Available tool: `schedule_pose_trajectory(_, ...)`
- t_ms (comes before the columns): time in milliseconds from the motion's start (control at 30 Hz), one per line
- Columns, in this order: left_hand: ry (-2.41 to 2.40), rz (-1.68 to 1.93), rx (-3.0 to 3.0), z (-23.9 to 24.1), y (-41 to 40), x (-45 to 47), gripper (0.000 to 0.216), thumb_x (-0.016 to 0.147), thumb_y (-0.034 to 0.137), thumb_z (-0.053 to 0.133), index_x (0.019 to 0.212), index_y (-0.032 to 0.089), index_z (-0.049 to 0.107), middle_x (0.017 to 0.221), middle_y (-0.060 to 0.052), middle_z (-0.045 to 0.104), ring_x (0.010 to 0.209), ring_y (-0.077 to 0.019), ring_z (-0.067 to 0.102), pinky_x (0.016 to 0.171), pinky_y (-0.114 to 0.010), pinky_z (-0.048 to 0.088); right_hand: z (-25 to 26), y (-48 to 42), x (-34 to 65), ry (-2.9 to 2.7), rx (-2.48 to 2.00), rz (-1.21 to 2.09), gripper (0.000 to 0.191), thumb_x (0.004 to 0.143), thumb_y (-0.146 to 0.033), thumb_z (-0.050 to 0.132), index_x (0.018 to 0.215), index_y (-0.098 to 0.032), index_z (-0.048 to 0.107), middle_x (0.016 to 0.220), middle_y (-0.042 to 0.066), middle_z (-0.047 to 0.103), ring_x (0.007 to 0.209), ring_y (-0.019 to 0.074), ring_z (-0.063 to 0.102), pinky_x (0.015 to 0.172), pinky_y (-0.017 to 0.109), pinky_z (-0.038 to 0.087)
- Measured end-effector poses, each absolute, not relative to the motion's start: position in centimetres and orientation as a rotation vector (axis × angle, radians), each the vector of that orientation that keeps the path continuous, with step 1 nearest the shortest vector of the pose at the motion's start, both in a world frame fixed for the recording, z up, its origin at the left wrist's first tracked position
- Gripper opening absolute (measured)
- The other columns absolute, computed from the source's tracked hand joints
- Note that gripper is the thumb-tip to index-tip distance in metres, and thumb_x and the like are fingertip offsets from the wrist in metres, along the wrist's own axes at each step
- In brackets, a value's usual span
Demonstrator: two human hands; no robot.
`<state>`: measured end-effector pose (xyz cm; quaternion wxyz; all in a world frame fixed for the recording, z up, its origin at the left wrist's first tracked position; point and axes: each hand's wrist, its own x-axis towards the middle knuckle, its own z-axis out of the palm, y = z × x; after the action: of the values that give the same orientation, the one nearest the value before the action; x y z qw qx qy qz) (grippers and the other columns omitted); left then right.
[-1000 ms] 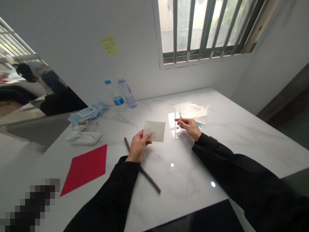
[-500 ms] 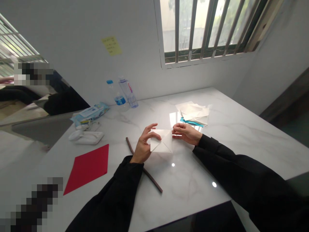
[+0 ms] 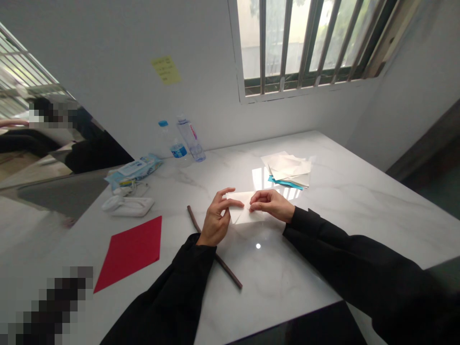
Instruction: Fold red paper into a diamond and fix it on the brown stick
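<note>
Between my hands is a small folded white paper (image 3: pixel 237 214) with diagonal creases, held just above the table. My left hand (image 3: pixel 214 221) grips its left side, index finger lying across the face and thumb at the lower edge. Fingertips of my right hand (image 3: pixel 276 205) are pinched together at the paper's middle, hiding part of its right side. A thin brown stick (image 3: pixel 230 272) lies on the table, partly under my left wrist. To the left is a flat red sheet (image 3: pixel 131 250).
Behind my right hand lies a pile of cream papers (image 3: pixel 289 165) with a blue sheet (image 3: pixel 285 183) beneath. Two plastic bottles (image 3: pixel 178 149) stand by the wall. A wipes pack (image 3: pixel 134 167) and a white device (image 3: pixel 132 206) sit at left. Another person (image 3: pixel 89 143) is far left.
My right hand has moved left from the paper's right edge to its middle and pinches there. My left hand keeps its grip, with a slight turn.
</note>
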<state>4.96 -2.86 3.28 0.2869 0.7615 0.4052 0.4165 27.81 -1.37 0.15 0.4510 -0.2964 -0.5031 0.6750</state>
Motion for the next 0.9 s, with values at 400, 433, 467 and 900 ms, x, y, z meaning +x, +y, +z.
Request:
schedule_pose_trajectory(400, 1.143, 1.084, 1.583, 3.3, -3.7, 6.1, 0.035, 0.09, 0.048, 0.066, 0.107, 0.018, 0.075, 0.131, -0.012, 0.066, 0.1, -0.0241, 0.069, 0.079, -0.031, 0.056, 1.0, -1.5, 27.6, -1.273, -0.833, 1.456, 0.032, 0.066, -0.042, 0.094, 0.083, -0.02, 0.078, 0.081, 0.004, 0.08, 0.083, 0.022, 0.077, 0.084, 0.036, 0.062)
schedule_pose_trajectory(433, 1.144, 1.078, 1.506, 3.2, -3.7, 6.3, 0.038, 0.087, 0.046, 0.071, 0.112, 0.018, 0.073, 0.125, -0.011, 0.068, 0.09, -0.0209, 0.07, 0.074, -0.029, 0.056, 0.9, -1.5, 27.5, -1.286, -0.827, 1.452, 0.032, 0.067, -0.042, 0.094, 0.083, -0.02, 0.078, 0.082, 0.004, 0.08, 0.083, 0.022, 0.078, 0.084, 0.036, 0.062)
schedule_pose_trajectory(467, 1.141, 1.08, 1.432, 3.1, -3.7, 6.5, 0.044, 0.084, 0.044, 0.074, 0.12, 0.019, 0.069, 0.122, -0.01, 0.069, 0.082, -0.0184, 0.07, 0.07, -0.028, 0.055, 0.9, -1.5, 27.5, -1.3, -0.82, 1.449, 0.031, 0.067, -0.042, 0.094, 0.083, -0.02, 0.078, 0.082, 0.004, 0.08, 0.083, 0.022, 0.078, 0.084, 0.036, 0.062)
schedule_pose_trajectory(900, 0.966, 1.063, 1.087, 2.6, -3.8, 7.1, 0.052, 0.07, 0.036, 0.09, 0.113, 0.013, 0.07, 0.104, -0.011, 0.079, 0.095, -0.0256, 0.074, 0.083, -0.031, 0.056, 0.3, -1.9, 27.1, -1.476, -0.706, 1.359, 0.03, 0.079, -0.045, 0.087, 0.09, -0.02, 0.074, 0.087, 0.004, 0.079, 0.088, 0.0215, 0.078, 0.09, 0.036, 0.061)
